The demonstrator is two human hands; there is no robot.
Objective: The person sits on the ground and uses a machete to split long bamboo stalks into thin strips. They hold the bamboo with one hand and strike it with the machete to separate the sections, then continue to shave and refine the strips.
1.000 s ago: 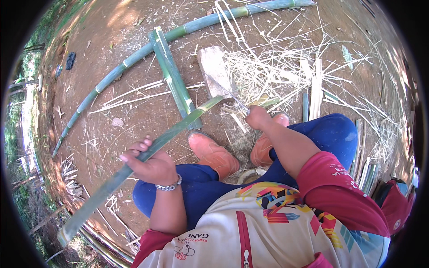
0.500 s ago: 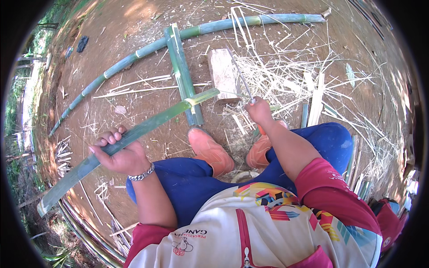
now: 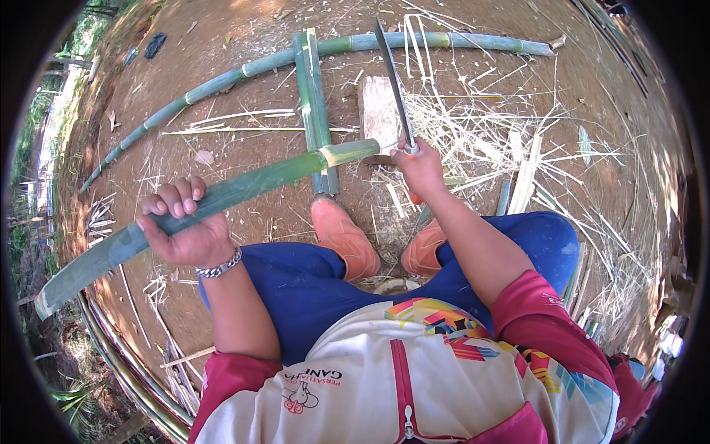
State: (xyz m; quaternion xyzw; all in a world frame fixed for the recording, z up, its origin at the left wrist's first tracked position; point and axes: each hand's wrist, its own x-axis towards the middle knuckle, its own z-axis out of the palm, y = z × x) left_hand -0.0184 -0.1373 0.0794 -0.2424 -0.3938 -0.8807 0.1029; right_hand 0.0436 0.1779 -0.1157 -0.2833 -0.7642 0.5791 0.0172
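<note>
Bare brown ground [image 3: 237,152] spreads outdoors in daylight, with a sun patch [image 3: 262,6] at its far edge and bright glare along its right edge. Greenery [image 3: 89,37] borders the left edge; fronds [image 3: 78,399] and long poles [image 3: 127,374] lie by the near left corner. Pale shavings [image 3: 473,122] litter the right half. A dry leaf [image 3: 204,157] lies left of the middle.

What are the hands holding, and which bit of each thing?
Left hand: a green bamboo piece, just left of its middle. Right hand: a long-bladed knife, by its handle.
</note>
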